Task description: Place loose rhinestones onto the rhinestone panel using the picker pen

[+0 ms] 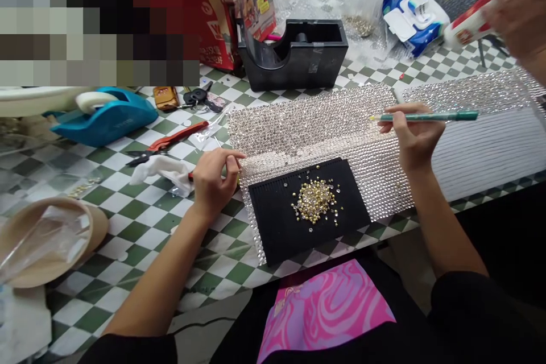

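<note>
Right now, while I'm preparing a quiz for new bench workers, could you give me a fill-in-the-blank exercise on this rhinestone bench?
The gold rhinestones lie on a tray coloured ____.
The right hand grips a pen-like tool with a ____ barrel.
The tape dispenser left of the car keys is ____.

The missing words, in order: black, green, blue.
</note>
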### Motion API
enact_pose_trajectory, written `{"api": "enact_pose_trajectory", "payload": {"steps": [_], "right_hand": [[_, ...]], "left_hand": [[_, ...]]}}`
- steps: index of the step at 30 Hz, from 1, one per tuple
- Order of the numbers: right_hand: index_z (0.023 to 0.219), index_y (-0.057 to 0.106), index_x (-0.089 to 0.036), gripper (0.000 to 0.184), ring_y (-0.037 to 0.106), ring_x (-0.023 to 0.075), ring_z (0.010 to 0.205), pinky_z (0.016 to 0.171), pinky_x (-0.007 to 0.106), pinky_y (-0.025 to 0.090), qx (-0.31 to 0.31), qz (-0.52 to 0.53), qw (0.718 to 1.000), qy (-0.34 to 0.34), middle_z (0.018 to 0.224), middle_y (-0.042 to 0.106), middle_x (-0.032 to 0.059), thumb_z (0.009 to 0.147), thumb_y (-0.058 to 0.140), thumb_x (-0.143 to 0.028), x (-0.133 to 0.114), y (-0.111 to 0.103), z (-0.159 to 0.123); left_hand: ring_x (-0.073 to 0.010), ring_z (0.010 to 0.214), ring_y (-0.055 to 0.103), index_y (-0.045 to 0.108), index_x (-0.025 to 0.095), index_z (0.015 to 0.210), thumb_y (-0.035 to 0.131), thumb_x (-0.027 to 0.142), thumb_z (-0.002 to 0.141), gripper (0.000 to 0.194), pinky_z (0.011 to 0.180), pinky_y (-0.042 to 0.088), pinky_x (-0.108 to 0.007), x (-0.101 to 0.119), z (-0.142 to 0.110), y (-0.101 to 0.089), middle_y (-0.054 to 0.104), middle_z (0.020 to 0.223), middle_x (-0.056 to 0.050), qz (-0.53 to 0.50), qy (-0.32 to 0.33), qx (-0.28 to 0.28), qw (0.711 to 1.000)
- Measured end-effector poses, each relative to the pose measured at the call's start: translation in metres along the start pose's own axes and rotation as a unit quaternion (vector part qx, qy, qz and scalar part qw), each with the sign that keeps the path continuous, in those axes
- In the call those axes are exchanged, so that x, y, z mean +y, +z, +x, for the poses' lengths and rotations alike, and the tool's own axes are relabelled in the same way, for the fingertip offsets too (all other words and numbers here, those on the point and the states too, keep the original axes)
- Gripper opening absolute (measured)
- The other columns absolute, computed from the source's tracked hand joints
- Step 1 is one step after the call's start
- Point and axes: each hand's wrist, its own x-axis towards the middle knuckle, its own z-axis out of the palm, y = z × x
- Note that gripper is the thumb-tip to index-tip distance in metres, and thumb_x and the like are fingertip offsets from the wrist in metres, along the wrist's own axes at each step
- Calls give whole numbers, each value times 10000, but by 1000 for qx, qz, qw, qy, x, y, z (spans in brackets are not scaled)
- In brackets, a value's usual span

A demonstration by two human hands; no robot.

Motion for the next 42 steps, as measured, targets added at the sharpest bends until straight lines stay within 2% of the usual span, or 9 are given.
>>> {"api": "enact_pose_trajectory", "payload": {"steps": [4, 8, 13, 18, 25, 29, 35, 39, 42], "right_hand": [[932, 659, -214, 122, 667, 113, 704, 655, 278, 581, -116, 33, 993, -1, 832, 667, 6, 881, 583, -296, -32, 7, -33], [985, 651, -203, 128, 681, 108, 735, 664, 251, 582, -208, 19, 978, 6, 881, 684, 14, 874, 595, -232, -43, 12, -64], [837, 609, -123, 237, 567, 49, 610, 556, 180, 485, -234, -7, 971, -39, 712, 604, -10, 929, 543, -331, -33, 11, -82], [826, 587, -117, 306, 489, 32, 569, 546, 168, 451, -258, -26, 962, -89, 690, 557, -25, 942, 519, -392, -25, 11, -85], [806, 586, -118, 307, 483, 30, 563, 546, 168, 448, -252, -30, 962, -103, 681, 556, -27, 941, 522, -385, -28, 13, -86], [839, 594, -115, 285, 533, 42, 613, 561, 173, 468, -189, -13, 979, -79, 720, 581, -15, 942, 522, -370, -24, 4, -81], [781, 640, -160, 139, 527, 71, 530, 461, 205, 396, -32, -22, 997, -63, 631, 578, -3, 858, 576, -257, -5, -18, -23], [731, 638, -175, 116, 528, 77, 515, 443, 209, 398, -38, -43, 998, -35, 604, 573, 1, 826, 617, -239, 17, -23, 14], [740, 590, -121, 249, 488, 35, 510, 455, 156, 397, -58, -50, 997, -20, 601, 543, -36, 859, 637, -334, 35, -20, 23]], "left_hand": [[-67, 663, 527, 634, 195, 786, 323, 299, 911, 351, 712, 394, -264, 1, 0, -1, 617, 649, -11, -1, -3, -5, 1000], [-63, 662, 529, 636, 193, 783, 314, 307, 912, 366, 709, 391, -259, 2, 1, 0, 621, 644, -11, -5, -2, -7, 1000], [-66, 667, 530, 641, 190, 783, 325, 318, 910, 364, 719, 393, -259, 1, 0, 0, 617, 640, -14, -7, -6, -7, 1000], [-71, 655, 516, 644, 193, 790, 333, 319, 909, 356, 715, 388, -266, 1, 0, 0, 600, 629, -14, -10, -14, -12, 1000], [-73, 657, 516, 632, 195, 769, 327, 320, 911, 359, 722, 391, -278, 2, 0, 0, 601, 635, -17, -9, -11, -14, 1000], [-66, 652, 510, 629, 189, 757, 324, 322, 909, 365, 714, 389, -279, 1, 1, 0, 600, 626, -14, -7, -8, -8, 1000], [-37, 662, 502, 647, 172, 771, 306, 367, 916, 419, 717, 395, -256, 1, 2, -3, 609, 639, 3, -6, -9, -19, 1000], [-38, 660, 504, 649, 166, 779, 299, 371, 916, 428, 720, 390, -249, 2, 2, -3, 611, 640, 3, -9, -8, -21, 1000], [-51, 653, 495, 643, 170, 773, 306, 344, 910, 403, 717, 373, -252, 3, 2, -2, 620, 643, -3, -9, -9, -12, 1000]]}}
